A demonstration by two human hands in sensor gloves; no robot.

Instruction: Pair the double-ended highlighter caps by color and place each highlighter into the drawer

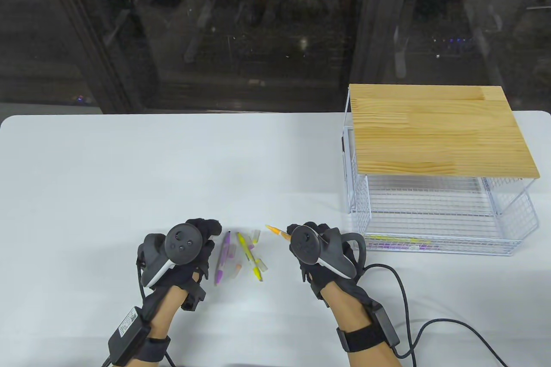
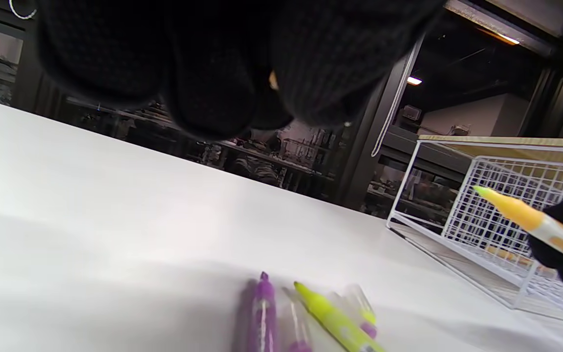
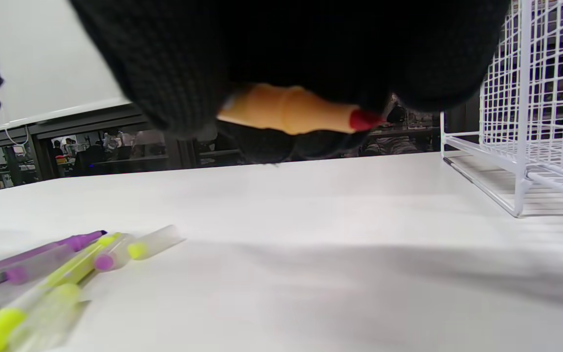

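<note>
Right hand: the right hand (image 1: 316,251), near the desk's front edge, has its grip curled round an orange highlighter (image 1: 274,229) whose uncapped tip points toward the far left.
Left hand: the left hand (image 1: 185,251) hovers near the front edge, just left of the loose pens; from the wrist view its fingers (image 2: 203,73) are curled, but whether the grip holds anything I cannot tell.
Loose pens: a purple highlighter (image 1: 222,257) and a yellow highlighter (image 1: 249,256) lie on the white desk (image 1: 129,169) between the two hands, with clear caps (image 1: 255,236) scattered among them.
Drawer: the wire drawer (image 1: 434,216) stands pulled out toward the desk's right edge, under a wooden top (image 1: 439,130); yellow and purple highlighters lie inside along its front.
</note>
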